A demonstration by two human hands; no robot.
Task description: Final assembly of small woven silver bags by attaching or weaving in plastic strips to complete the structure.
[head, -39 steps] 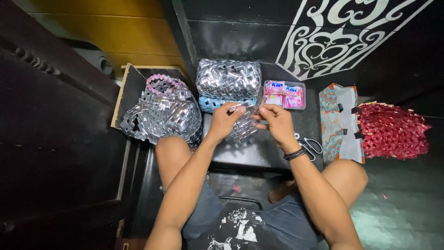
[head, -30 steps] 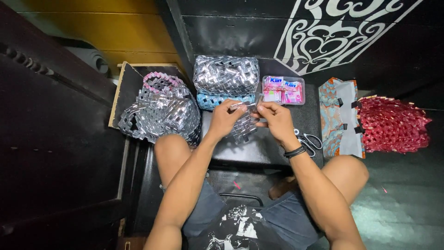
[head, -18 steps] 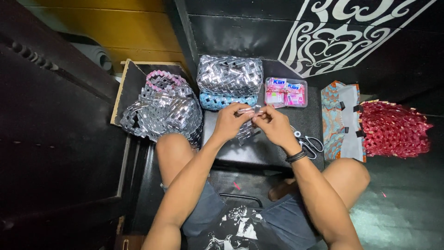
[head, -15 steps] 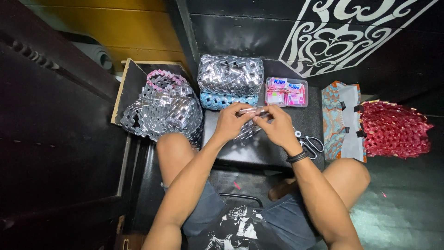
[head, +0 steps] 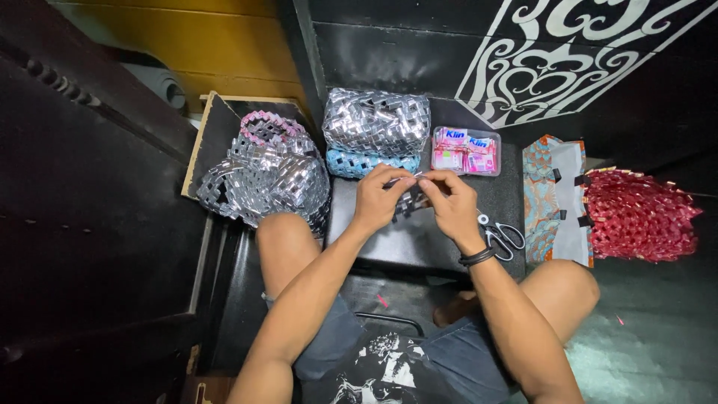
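Seated over a low black tabletop (head: 419, 243), a person pinches a small woven silver strip (head: 410, 200) between left hand (head: 381, 198) and right hand (head: 452, 202), just before the silver woven bag (head: 376, 120), scissors (head: 499, 236) near the strip.

We count two hands, the left hand (head: 381, 198) and the right hand (head: 452, 206), sharing one small silver woven strip (head: 410, 200). Around them we count two silver woven bags (head: 262, 176) (head: 376, 120), one blue woven piece (head: 366, 162), one red woven bag (head: 639, 217), one clear box of sachets (head: 466, 150), one pair of scissors (head: 499, 236) and one patterned cloth bag (head: 553, 198).
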